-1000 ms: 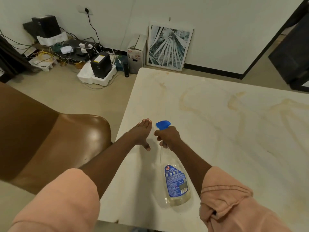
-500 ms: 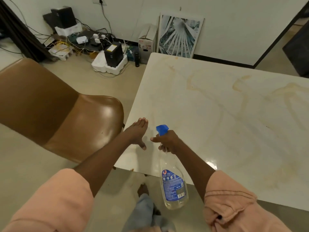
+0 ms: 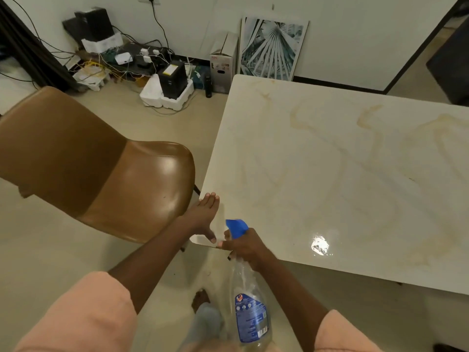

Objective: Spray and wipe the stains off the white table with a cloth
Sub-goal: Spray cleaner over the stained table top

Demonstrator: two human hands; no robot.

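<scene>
Below right grip (image 3: 245, 246), spray bottle (image 3: 250, 318).

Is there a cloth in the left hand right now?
No, the left hand lies open and flat on the table's corner, holding nothing, while the right hand grips the spray bottle.

We see the white table (image 3: 342, 174) streaked with yellowish-brown stains (image 3: 370, 115), heaviest toward its far side. A flat left hand (image 3: 203, 217) rests on the table's near corner, beside the brown chair (image 3: 106, 179).
</scene>
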